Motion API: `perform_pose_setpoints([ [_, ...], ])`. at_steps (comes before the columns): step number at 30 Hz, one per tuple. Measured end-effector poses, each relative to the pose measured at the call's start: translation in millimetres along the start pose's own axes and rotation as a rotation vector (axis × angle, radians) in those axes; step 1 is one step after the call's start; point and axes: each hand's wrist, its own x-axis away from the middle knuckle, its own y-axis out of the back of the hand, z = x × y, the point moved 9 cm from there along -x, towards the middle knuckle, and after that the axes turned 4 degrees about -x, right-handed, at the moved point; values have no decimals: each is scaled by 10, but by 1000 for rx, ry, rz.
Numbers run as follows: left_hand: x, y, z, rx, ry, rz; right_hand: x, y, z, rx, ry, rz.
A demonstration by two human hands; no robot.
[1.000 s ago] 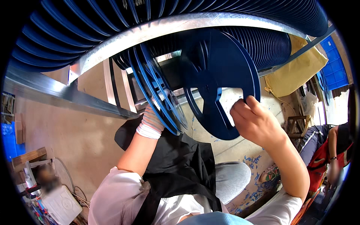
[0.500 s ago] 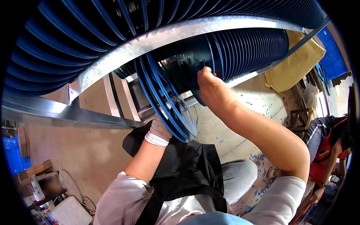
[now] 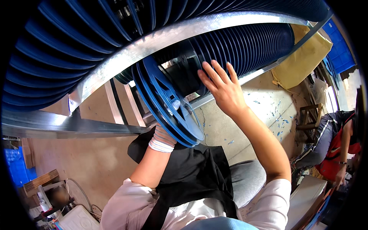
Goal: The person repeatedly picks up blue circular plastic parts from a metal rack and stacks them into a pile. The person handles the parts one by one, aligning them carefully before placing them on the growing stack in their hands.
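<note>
My left hand [image 3: 164,138], in a striped knit glove, grips blue plastic reels [image 3: 188,122] from below. Its fingers are mostly hidden behind the discs. These reels stand tilted, with spoked openings in the face towards me, just left of a dark core piece [image 3: 180,78]. My bare right hand [image 3: 226,90] is open with its fingers spread. It lies at the near left end of a long row of blue reels [image 3: 245,50], its fingertips at the disc edges. Whether they touch is hard to tell.
A bright metal rack rail [image 3: 161,36] curves above, with another row of large blue discs [image 3: 50,57] beyond it. Yellowish cloth [image 3: 303,61] hangs at the right end. A wooden stool [image 3: 308,119] and a person in red [image 3: 339,153] are at right. Blue scraps litter the floor.
My right hand has let go of the end of the row and opened, fingers spreading, slightly to the right. The row's left end now lies farther left. The left hand keeps its reels nearly in place.
</note>
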Motion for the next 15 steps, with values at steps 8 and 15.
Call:
perform_pose_setpoints([
  [8,45,-21,58,-57,-48,19,62,-450,-50,-231,-175,-20],
  [15,22,-67,302,245,178,25,218,-421,-84,-343,-241,-101],
])
